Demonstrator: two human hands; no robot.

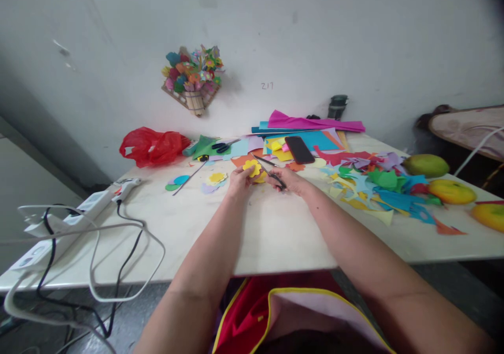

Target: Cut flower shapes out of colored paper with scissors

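Observation:
My left hand (239, 180) pinches a yellow paper flower (252, 168) with scalloped edges, just above the table. In my right hand (289, 180) is a pair of scissors (270, 171) with dark handles; its blades are apart and point up and left, close to the flower's right side. More yellow paper (260, 177) shows between the two hands, partly hidden. To the left of my left hand, another yellow flower (217, 178) lies on lilac paper shapes (212, 187). Green and blue paper discs (181, 179) lie farther left beside a thin dark strip (189, 178).
Paper scraps (366, 183) spread over the right side, near several mangoes (452, 191). A phone (299, 149) rests on coloured sheets behind my hands. Second scissors (224, 146) and a red plastic bag (153, 146) lie at the back left. Power strips (66, 233) with cables occupy the left edge.

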